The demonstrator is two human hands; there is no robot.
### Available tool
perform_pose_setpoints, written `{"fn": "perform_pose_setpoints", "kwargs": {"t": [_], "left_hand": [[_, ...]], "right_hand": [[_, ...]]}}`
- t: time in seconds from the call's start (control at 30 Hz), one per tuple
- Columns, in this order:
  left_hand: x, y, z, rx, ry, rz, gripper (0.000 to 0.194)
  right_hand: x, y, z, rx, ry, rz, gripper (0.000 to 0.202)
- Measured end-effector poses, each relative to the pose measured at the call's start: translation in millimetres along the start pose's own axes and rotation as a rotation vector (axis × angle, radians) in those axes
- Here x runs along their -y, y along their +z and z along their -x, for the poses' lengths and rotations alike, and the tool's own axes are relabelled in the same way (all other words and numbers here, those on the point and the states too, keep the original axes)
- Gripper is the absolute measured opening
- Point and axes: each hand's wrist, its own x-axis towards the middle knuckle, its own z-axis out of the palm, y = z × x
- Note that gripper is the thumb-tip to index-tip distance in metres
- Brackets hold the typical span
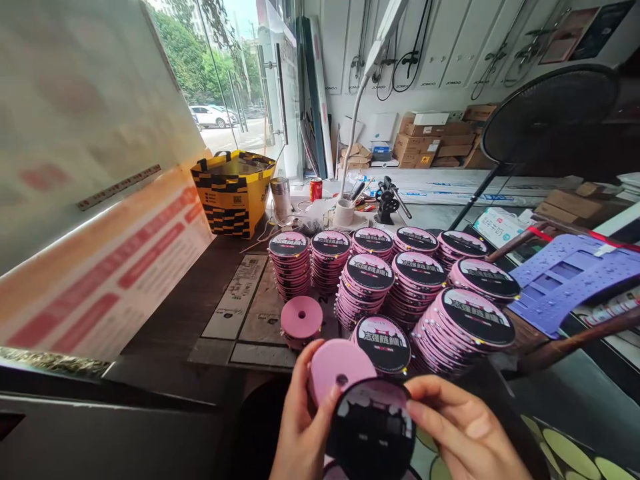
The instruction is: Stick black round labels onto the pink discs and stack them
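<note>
My left hand (305, 417) is closed around a pink disc (343, 357) with a small hole in its middle. A black printed disc (373, 427) overlaps its lower part, nearer to me. The fingers and thumb of my right hand (463, 420) pinch the black disc by its upper right edge. My left thumb lies by that disc's left edge; I cannot tell whether it touches it. Just beyond my left hand is a short stack topped by a pink disc (301, 313). Behind both hands stand several stacks of pink discs with black printed tops (383, 343), edged with pins or beads.
A yellow and black bag (233, 200), a metal can (281, 199), a red can (316, 189) and a white lamp (354, 113) stand at the back of the table. On the right are a purple plastic chair (575, 280) and a black fan (550, 113). Yellowish round pieces (570, 450) lie lower right.
</note>
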Motion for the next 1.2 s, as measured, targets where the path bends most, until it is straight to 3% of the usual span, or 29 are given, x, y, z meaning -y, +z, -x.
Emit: {"fn": "perform_pose_setpoints", "kwargs": {"t": [0.1, 0.23, 0.43, 0.73, 1.2], "left_hand": [[-1.4, 4.4, 18.5, 0.132, -0.316, 0.418, 0.067], [0.2, 3.6, 22.7, 0.221, -0.506, 0.594, 0.072], [-1.0, 2.5, 20.8, 0.319, -0.501, 0.621, 0.083], [-11.9, 0.4, 17.4, 0.396, -0.549, 0.472, 0.085], [4.1, -6.7, 15.4, 0.491, -0.446, 0.507, 0.079]], "right_hand": [[-5.2, 4.6, -6.4, 0.002, 0.058, -0.073, 0.027], [-7.3, 7.4, -6.4, -0.026, 0.147, -0.118, 0.028], [-4.6, 1.3, -7.0, 0.016, 0.169, -0.029, 0.028], [-1.8, -3.6, -9.4, 0.058, 0.175, 0.007, 0.021], [-0.7, 1.5, -5.9, 0.014, 0.146, 0.029, 0.027]]}}
